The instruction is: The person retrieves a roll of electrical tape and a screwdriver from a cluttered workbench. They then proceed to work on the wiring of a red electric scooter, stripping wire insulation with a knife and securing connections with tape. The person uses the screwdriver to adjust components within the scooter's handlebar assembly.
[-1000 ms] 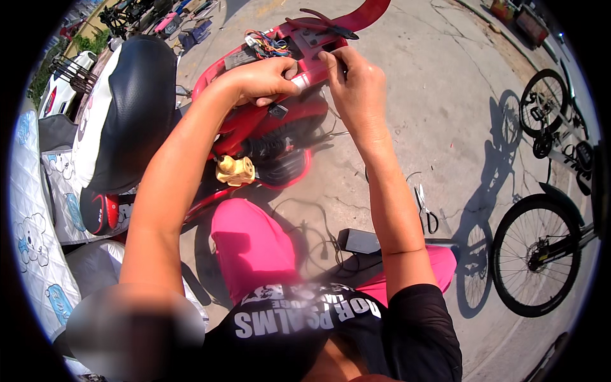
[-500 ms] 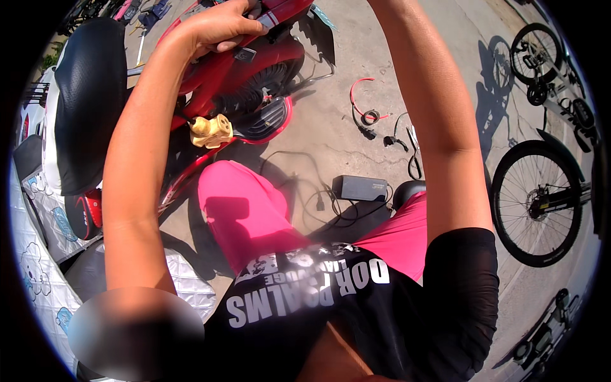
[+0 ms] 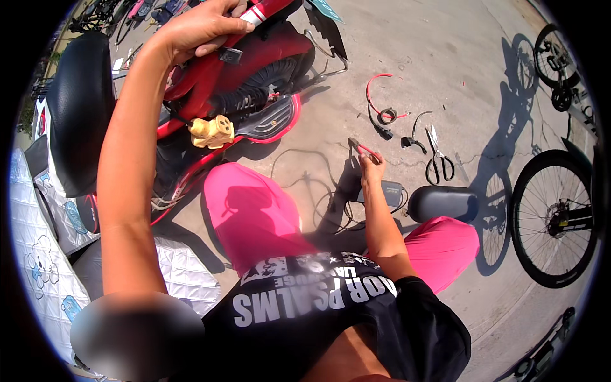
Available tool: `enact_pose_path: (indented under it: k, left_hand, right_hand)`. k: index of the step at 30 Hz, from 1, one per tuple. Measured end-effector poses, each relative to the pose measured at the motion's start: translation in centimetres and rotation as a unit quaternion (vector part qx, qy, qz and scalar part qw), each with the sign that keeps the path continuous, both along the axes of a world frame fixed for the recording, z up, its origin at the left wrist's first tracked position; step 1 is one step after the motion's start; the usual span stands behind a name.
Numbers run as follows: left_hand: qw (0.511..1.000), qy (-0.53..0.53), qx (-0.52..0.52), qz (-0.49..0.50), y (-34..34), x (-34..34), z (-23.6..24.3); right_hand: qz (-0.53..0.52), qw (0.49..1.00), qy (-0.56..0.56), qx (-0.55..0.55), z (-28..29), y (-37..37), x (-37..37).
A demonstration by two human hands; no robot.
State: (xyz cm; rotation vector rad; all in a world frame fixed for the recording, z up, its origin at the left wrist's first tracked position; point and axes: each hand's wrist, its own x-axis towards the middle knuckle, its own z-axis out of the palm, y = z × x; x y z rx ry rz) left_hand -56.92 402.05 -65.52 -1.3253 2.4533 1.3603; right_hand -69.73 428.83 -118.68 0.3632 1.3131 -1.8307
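Observation:
At the upper left, a red electric scooter (image 3: 254, 51) stands close to my knees. My left hand (image 3: 207, 28) is stretched out to it, fingers curled round the edge of its red-and-white upper body part. My right hand (image 3: 372, 168) is in front of my body, closed on red-handled pliers (image 3: 364, 149) whose dark head points up and left. A yellow socket block (image 3: 212, 132) sits on the scooter beside the footboard (image 3: 270, 121). Close below my right hand lies a black charger box (image 3: 385, 191) with its loose cable (image 3: 318, 210).
Scissors (image 3: 438, 156), a red cable (image 3: 371, 89) and short black plug leads (image 3: 414, 141) lie on the concrete to the right. A dark rounded case (image 3: 442, 204) is by my right knee. Bicycles line the right edge, one with a large wheel (image 3: 552, 219).
My right arm has come down from beyond the top edge, and the hand now shows with pliers in it. The scissors and dark case are uncovered. My left hand stays on the scooter.

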Motion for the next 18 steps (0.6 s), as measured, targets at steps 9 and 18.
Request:
enact_pose_path:
  k: [9, 18]
  left_hand:
    - [0.999, 0.004, -0.008, 0.035, 0.6, 0.2, -0.1]
    - [1.000, 0.004, 0.016, -0.003, -0.2, -0.3, -0.4]
  right_hand:
    - [0.456, 0.503, 0.629, 0.378, 4.0, -0.1, -2.5]
    - [0.568, 0.381, 0.700, 0.204, -2.2, -5.2, -5.8]
